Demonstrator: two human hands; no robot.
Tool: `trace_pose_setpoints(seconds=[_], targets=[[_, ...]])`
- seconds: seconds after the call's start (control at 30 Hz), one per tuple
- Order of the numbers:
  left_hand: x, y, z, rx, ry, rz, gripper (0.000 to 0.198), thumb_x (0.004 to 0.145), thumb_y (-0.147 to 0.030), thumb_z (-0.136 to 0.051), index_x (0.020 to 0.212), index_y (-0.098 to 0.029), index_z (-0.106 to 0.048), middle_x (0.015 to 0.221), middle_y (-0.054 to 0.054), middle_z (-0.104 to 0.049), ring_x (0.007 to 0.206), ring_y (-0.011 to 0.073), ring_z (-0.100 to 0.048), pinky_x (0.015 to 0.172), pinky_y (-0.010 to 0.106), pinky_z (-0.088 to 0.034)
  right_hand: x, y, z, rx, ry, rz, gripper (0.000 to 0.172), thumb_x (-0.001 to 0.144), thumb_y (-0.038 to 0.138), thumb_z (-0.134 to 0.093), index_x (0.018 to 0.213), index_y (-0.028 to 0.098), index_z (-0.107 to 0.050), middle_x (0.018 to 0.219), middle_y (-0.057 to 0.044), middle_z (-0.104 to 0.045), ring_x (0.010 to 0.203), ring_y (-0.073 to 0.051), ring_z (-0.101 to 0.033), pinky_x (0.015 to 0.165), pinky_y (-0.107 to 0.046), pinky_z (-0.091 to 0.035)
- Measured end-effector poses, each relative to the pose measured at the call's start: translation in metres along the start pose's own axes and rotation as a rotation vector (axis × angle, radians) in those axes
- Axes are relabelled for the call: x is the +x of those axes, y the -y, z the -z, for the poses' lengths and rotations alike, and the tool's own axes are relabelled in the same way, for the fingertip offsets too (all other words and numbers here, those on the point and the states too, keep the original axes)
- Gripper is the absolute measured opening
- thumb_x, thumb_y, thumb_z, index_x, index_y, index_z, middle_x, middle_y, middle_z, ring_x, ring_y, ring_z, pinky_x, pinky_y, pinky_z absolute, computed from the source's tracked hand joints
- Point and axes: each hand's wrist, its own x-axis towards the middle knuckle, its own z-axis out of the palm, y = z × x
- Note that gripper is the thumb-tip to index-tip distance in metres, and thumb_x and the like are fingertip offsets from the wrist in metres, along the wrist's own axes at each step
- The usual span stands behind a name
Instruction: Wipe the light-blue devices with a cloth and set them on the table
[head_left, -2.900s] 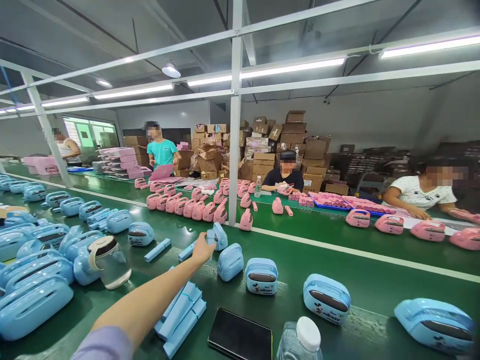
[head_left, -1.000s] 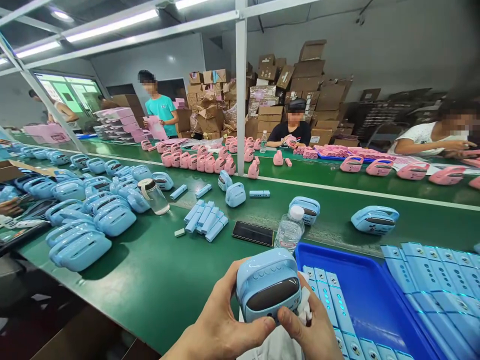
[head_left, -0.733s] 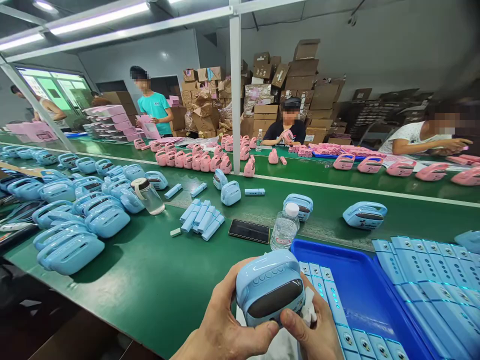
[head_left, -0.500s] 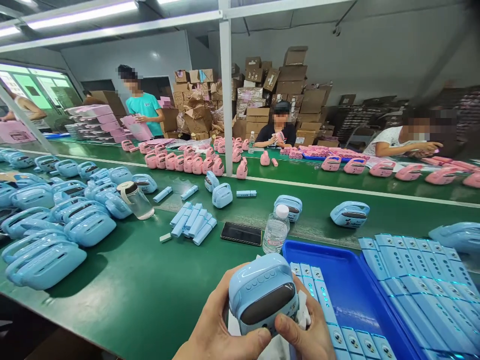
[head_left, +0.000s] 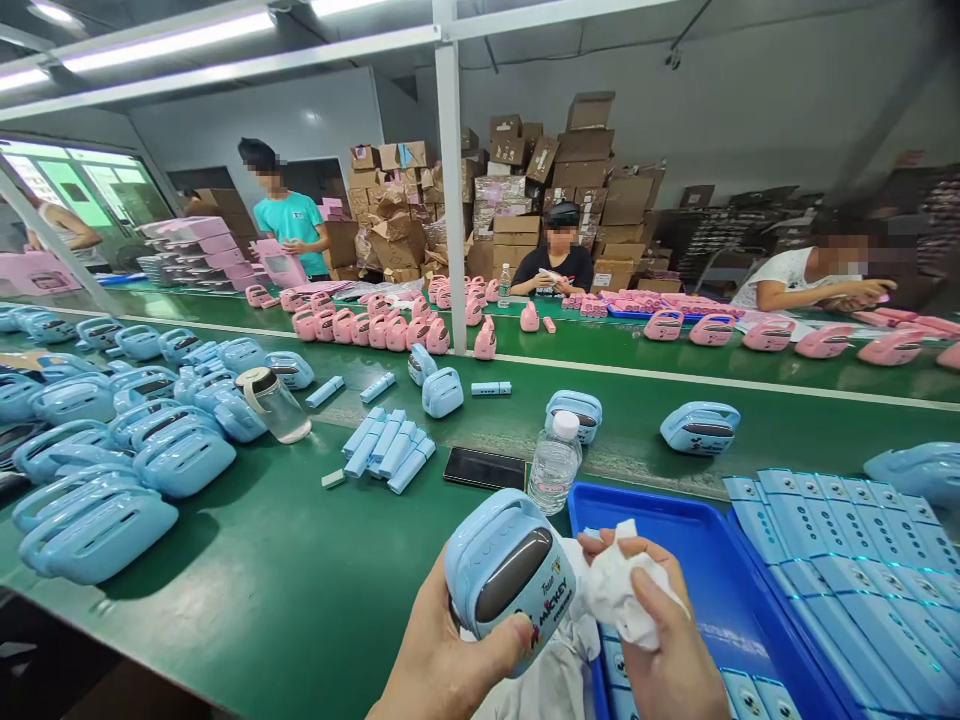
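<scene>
My left hand (head_left: 439, 665) grips a light blue handled speaker (head_left: 506, 570) with a dark oval front and printed lettering, tilted toward the right. My right hand (head_left: 664, 650) is closed on a crumpled white cloth (head_left: 619, 590), held against the speaker's right side. Both are near the bottom centre, above the green table's (head_left: 292, 590) front edge. Just right of them lies a blue tray (head_left: 705, 570) with rows of small light blue panels.
Many blue speakers (head_left: 90, 450) crowd the left. A clear jar (head_left: 274, 405), blue sticks (head_left: 386, 450), a black phone (head_left: 484, 468) and a water bottle (head_left: 553, 465) lie ahead. More blue panels (head_left: 840, 560) sit at right. Pink speakers (head_left: 367, 328) and other people fill the far belt.
My left hand reached to the belt, then brought a blue speaker in close. In the last half second the speaker turned rightward and my right hand lifted the white cloth up beside it.
</scene>
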Motion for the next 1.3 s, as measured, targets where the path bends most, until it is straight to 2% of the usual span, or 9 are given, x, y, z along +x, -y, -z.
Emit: trace_pose_setpoints(seconds=[0.13, 0.23, 0.3, 0.43, 0.53, 0.83, 1.03, 1.2, 1.3], targets=[[-0.001, 0.002, -0.007, 0.028, 0.088, -0.030, 0.063, 0.068, -0.036, -0.091, 0.126, -0.022, -0.070, 0.121, 0.008, -0.082, 0.110, 0.0299, -0.076, 0.097, 0.033, -0.060, 0.007, -0.003, -0.004, -0.332, -0.104, 0.280, 0.066, 0.080, 0.090, -0.055, 0.085, 0.026, -0.068, 0.117, -0.015, -0.073, 0.125, -0.041, -0.059, 0.114, -0.059, -0.039], [-0.002, 0.004, -0.008, 0.047, 0.145, -0.018, 0.064, 0.070, -0.036, -0.090, 0.128, -0.021, -0.068, 0.123, 0.009, -0.081, 0.111, 0.0304, -0.075, 0.094, 0.033, -0.059, 0.004, 0.006, -0.017, -0.416, -0.199, 0.289, 0.059, 0.095, 0.081, -0.044, 0.093, 0.025, -0.064, 0.101, -0.012, -0.070, 0.102, -0.034, -0.063, 0.099, -0.056, -0.047], [-0.001, 0.005, -0.006, 0.077, 0.152, -0.008, 0.065, 0.070, -0.038, -0.090, 0.129, -0.021, -0.067, 0.122, 0.009, -0.081, 0.109, 0.0302, -0.075, 0.091, 0.032, -0.059, -0.007, 0.010, -0.028, -0.441, -0.224, 0.281, 0.045, 0.103, 0.067, -0.045, 0.111, 0.025, -0.060, 0.112, -0.012, -0.069, 0.104, -0.032, -0.065, 0.091, -0.049, -0.052], [0.002, 0.009, 0.000, 0.128, 0.155, -0.038, 0.074, 0.063, -0.042, -0.095, 0.129, -0.021, -0.067, 0.113, 0.008, -0.082, 0.105, 0.0316, -0.076, 0.092, 0.035, -0.060, -0.043, -0.004, -0.046, -0.534, 0.047, 0.639, 0.041, 0.109, 0.051, -0.044, 0.139, 0.025, -0.053, 0.159, -0.014, -0.049, 0.152, -0.037, -0.041, 0.117, -0.051, -0.045], [0.004, 0.015, 0.006, 0.278, 0.114, -0.059, 0.075, 0.061, -0.036, -0.094, 0.129, -0.023, -0.066, 0.112, 0.005, -0.082, 0.098, 0.0288, -0.077, 0.088, 0.033, -0.060, -0.053, -0.017, -0.045, -0.623, 0.187, 0.839, 0.037, 0.109, 0.020, -0.039, 0.142, 0.026, -0.054, 0.157, -0.009, -0.056, 0.151, -0.028, -0.044, 0.121, -0.044, -0.044], [0.006, 0.030, 0.017, 0.513, 0.170, -0.162, 0.075, 0.063, -0.023, -0.081, 0.135, -0.024, -0.060, 0.106, 0.000, -0.082, 0.086, 0.0209, -0.075, 0.080, 0.027, -0.059, -0.023, 0.013, -0.013, -0.706, 0.237, 1.013, 0.024, 0.102, 0.018, -0.064, 0.120, 0.029, -0.075, 0.115, -0.005, -0.074, 0.105, -0.023, -0.068, 0.093, -0.035, -0.060], [0.003, 0.019, 0.010, 0.173, 0.053, -0.027, 0.073, 0.062, -0.042, -0.092, 0.127, -0.020, -0.068, 0.118, 0.010, -0.081, 0.107, 0.0336, -0.076, 0.092, 0.036, -0.060, -0.012, 0.018, -0.014, -0.514, 0.069, 0.611, 0.018, 0.101, 0.032, -0.071, 0.117, 0.036, -0.078, 0.129, -0.001, -0.075, 0.118, -0.021, -0.073, 0.099, -0.028, -0.062], [0.008, 0.024, 0.015, 0.034, 0.017, -0.012, 0.073, 0.063, -0.059, -0.092, 0.120, -0.017, -0.073, 0.112, 0.015, -0.081, 0.104, 0.0348, -0.075, 0.096, 0.043, -0.058, -0.029, 0.011, -0.024, -0.534, 0.237, 1.029, 0.048, 0.102, 0.013, -0.066, 0.144, 0.037, -0.064, 0.137, 0.000, -0.073, 0.132, -0.020, -0.065, 0.116, -0.033, -0.051], [0.011, 0.033, 0.018, -0.136, -0.055, 0.111, 0.065, 0.065, -0.059, -0.092, 0.113, -0.018, -0.076, 0.099, 0.013, -0.083, 0.100, 0.0349, -0.076, 0.095, 0.044, -0.060, -0.050, -0.005, -0.030, -0.540, 0.229, 0.976, 0.040, 0.109, 0.029, -0.059, 0.147, 0.043, -0.060, 0.132, 0.003, -0.075, 0.124, -0.018, -0.071, 0.115, -0.032, -0.050]])
